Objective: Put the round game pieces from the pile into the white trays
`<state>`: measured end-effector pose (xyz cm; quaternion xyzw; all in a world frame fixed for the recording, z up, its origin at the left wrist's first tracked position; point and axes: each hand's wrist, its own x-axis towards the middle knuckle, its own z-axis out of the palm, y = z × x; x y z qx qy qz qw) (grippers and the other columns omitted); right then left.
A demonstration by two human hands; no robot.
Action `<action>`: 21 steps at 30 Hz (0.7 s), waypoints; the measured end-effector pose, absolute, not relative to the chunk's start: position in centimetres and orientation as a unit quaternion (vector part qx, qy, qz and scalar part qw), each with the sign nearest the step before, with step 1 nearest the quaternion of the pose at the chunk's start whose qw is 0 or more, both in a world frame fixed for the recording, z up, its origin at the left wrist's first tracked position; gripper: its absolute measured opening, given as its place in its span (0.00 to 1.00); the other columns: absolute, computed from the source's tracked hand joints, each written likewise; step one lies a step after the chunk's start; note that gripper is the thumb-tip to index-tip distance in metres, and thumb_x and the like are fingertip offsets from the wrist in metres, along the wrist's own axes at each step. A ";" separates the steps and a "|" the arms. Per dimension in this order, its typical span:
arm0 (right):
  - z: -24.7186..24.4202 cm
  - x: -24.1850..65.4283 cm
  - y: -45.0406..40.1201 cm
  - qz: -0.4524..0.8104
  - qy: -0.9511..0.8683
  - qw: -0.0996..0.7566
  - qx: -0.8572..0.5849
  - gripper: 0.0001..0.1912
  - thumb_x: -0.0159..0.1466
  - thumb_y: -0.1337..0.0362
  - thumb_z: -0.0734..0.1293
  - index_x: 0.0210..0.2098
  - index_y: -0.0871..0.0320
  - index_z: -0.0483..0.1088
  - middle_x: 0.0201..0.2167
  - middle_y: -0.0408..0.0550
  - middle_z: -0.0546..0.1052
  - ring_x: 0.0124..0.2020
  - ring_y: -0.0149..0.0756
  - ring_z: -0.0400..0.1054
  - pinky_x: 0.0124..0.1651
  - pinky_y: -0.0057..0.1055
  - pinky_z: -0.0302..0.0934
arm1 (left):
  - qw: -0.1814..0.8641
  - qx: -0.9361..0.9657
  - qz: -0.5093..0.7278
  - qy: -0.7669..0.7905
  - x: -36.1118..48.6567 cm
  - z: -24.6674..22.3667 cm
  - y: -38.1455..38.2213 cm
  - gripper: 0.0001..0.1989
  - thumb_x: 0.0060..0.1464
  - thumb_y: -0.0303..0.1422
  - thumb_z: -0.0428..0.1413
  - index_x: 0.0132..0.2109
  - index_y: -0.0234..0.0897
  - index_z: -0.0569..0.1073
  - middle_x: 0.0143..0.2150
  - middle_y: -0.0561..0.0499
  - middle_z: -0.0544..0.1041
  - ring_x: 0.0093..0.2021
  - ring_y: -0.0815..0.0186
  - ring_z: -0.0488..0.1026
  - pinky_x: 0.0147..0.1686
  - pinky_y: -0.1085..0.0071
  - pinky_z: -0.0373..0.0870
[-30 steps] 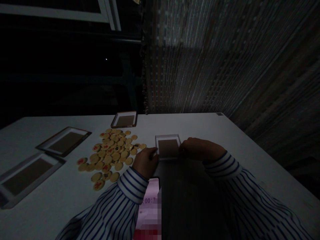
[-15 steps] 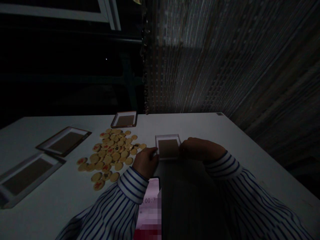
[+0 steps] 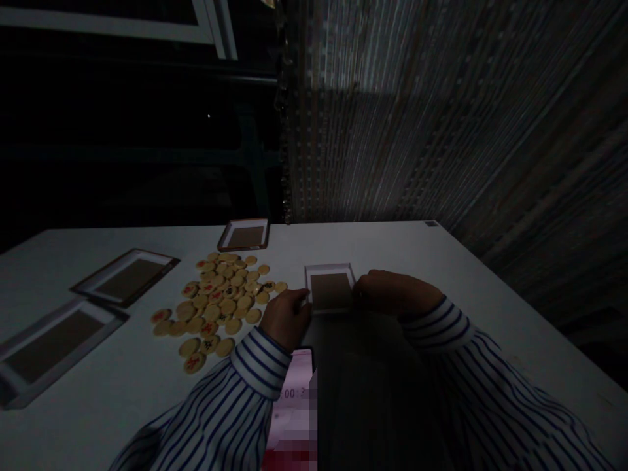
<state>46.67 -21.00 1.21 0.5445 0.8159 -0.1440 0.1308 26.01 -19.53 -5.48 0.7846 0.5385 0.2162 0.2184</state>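
Note:
A small shallow box [image 3: 331, 292] with white walls and a brown inside lies on the table in front of me. My left hand [image 3: 287, 316] is closed at its left edge, thumb and fingers pinching the wall. At the opposite edge my right hand [image 3: 396, 292] is curled against the right wall, its fingertips in shadow. To the left of my left hand spreads a heap of round wooden xiangqi pieces [image 3: 227, 305], some showing red or black characters and others blank side up.
On the white table [image 3: 392, 245], an open box part [image 3: 244, 235] stands behind the pieces. Two larger ones, a brown-rimmed tray [image 3: 128, 275] and a pale tray [image 3: 53, 343], lie at the left. A lit phone [image 3: 293, 386] sits by my left forearm. A bead curtain [image 3: 373, 131] hangs behind.

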 end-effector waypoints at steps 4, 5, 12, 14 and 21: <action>1.2 46.7 -21.0 -0.143 0.816 0.120 0.547 0.13 0.56 0.64 0.60 0.37 0.61 0.72 0.30 0.53 0.75 0.27 0.32 0.68 0.26 0.24 0.56 | 0.219 0.781 0.211 0.546 26.0 -5.3 -19.6 0.16 0.49 0.32 0.50 0.45 0.34 0.71 0.38 0.46 0.75 0.39 0.64 0.72 0.40 0.69 0.66; 1.1 46.7 -21.0 -0.143 0.815 0.119 0.549 0.13 0.56 0.65 0.60 0.37 0.61 0.72 0.31 0.53 0.75 0.27 0.32 0.69 0.27 0.24 0.56 | 0.218 0.780 0.211 0.547 26.0 -5.2 -19.7 0.16 0.49 0.32 0.50 0.45 0.34 0.71 0.39 0.46 0.75 0.39 0.64 0.72 0.40 0.69 0.66; 1.0 46.7 -21.0 -0.148 0.813 0.124 0.550 0.14 0.57 0.62 0.60 0.38 0.62 0.72 0.32 0.55 0.75 0.29 0.34 0.69 0.28 0.26 0.58 | 0.224 0.780 0.215 0.544 26.0 -5.3 -19.7 0.16 0.49 0.31 0.50 0.46 0.33 0.71 0.40 0.45 0.75 0.41 0.64 0.71 0.42 0.69 0.66; 1.1 46.7 -20.9 -0.144 0.810 0.129 0.553 0.15 0.57 0.62 0.60 0.38 0.63 0.72 0.32 0.55 0.75 0.29 0.34 0.69 0.28 0.27 0.58 | 0.225 0.777 0.216 0.546 26.0 -5.3 -19.6 0.16 0.49 0.31 0.50 0.45 0.33 0.71 0.40 0.45 0.75 0.41 0.64 0.71 0.42 0.69 0.66; 1.1 46.6 -21.0 -0.145 0.815 0.112 0.549 0.13 0.57 0.63 0.60 0.37 0.61 0.72 0.32 0.54 0.75 0.30 0.34 0.69 0.29 0.26 0.58 | 0.218 0.782 0.215 0.543 26.0 -5.1 -19.7 0.15 0.49 0.31 0.50 0.45 0.34 0.72 0.39 0.46 0.76 0.40 0.63 0.72 0.40 0.67 0.67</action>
